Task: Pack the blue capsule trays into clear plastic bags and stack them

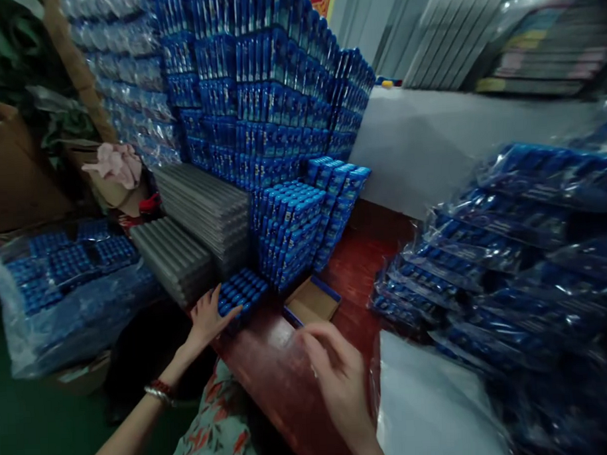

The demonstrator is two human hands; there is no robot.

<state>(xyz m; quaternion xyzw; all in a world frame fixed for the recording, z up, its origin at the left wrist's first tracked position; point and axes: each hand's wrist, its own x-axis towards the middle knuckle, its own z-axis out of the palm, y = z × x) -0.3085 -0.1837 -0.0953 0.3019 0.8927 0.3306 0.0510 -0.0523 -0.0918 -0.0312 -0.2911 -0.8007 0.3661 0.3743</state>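
Against the widely parted thumb and fingers of our left hand (207, 318) lies the blue pack (244, 289), just beside the gray stack (203, 204), while our right hand (346, 385), fingers curled, gripping anything or not we cannot tell, hovers near the shallow tray (313, 299).

Left hand (206, 317): 1, right hand (338, 369): 1; wristbands (162, 389): 2, both left; grey ridged stacks (208, 207): 2; open shallow box (313, 300): 1; block of blue cylinders (243, 289): 1; pink cloth (117, 164): 1; blue packs (262, 99): dozens in the tall pile, exact count unclear; wrapped bundles (449, 269) on right: several, uncountable
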